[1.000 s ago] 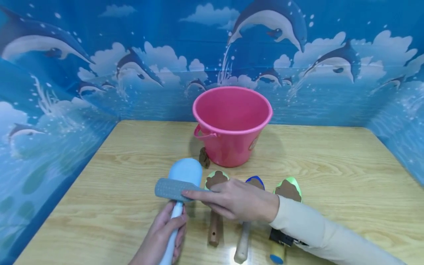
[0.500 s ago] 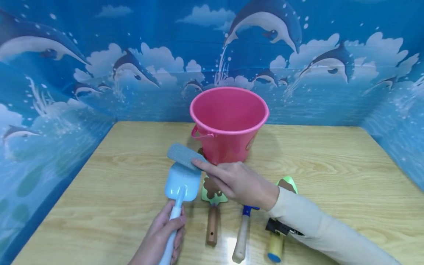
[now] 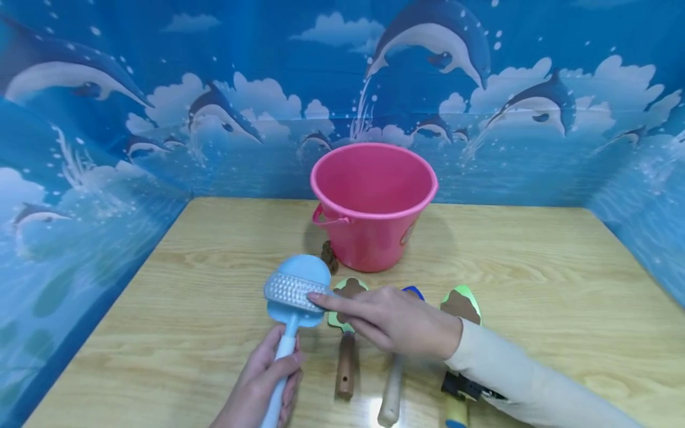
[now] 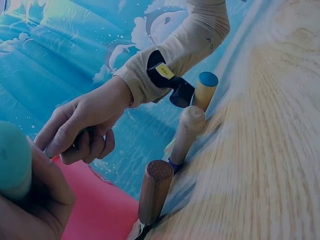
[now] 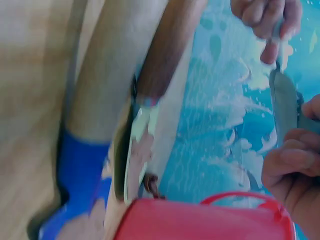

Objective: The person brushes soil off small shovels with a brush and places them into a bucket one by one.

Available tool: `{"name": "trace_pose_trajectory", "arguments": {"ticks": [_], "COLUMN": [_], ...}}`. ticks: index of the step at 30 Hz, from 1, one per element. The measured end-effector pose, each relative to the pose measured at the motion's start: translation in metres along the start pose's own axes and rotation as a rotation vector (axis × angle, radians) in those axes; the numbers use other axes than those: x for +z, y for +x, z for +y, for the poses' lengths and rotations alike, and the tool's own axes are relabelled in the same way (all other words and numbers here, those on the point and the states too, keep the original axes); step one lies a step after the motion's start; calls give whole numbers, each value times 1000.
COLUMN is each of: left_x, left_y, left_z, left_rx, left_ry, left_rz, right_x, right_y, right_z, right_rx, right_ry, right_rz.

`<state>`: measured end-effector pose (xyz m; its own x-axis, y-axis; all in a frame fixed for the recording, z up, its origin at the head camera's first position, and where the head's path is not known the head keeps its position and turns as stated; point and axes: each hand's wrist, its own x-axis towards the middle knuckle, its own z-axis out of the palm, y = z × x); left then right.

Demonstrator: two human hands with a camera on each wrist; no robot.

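In the head view my left hand [image 3: 267, 371] grips the handle of a light blue toy shovel [image 3: 306, 266], its blade tilted up above the table. My right hand [image 3: 396, 321] holds a grey-blue brush [image 3: 291, 291] with a studded, bristly-looking face, the index finger stretched along its head. The brush head lies across the shovel blade and covers its middle. From the right wrist view, the shovel [image 5: 284, 102] appears side-on, right beside the brush. In the left wrist view, the shovel's rounded handle end [image 4: 12, 160] sits in my left hand [image 4: 47, 200].
A pink bucket [image 3: 369, 241] stands at the back, a brown lump [image 3: 329, 258] at its base. Several mud-patched hand trowels lie in front: a green one with a brown handle [image 3: 345, 365], a blue one with a pale handle [image 3: 392, 392], and another green trowel [image 3: 462, 303].
The brush went up to the blade's far edge, then came back down over its middle, and its studded face now shows. My left hand keeps its grip on the shovel.
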<state>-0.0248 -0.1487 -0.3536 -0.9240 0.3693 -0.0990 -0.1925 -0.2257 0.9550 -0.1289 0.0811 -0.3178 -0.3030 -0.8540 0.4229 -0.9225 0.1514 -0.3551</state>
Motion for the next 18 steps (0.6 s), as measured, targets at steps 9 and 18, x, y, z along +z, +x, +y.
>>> {"name": "trace_pose_trajectory", "arguments": {"ticks": [9, 18], "left_x": [3, 1], "left_y": [-1, -2], "left_z": [0, 1], "left_rx": [11, 58], "left_ry": [6, 39], "left_rz": [-55, 13], "right_x": [-14, -19], "right_y": [-1, 7], "right_z": [17, 14], "right_rx": [-4, -60], "right_ry": [-50, -135], "right_rz": [91, 237]}}
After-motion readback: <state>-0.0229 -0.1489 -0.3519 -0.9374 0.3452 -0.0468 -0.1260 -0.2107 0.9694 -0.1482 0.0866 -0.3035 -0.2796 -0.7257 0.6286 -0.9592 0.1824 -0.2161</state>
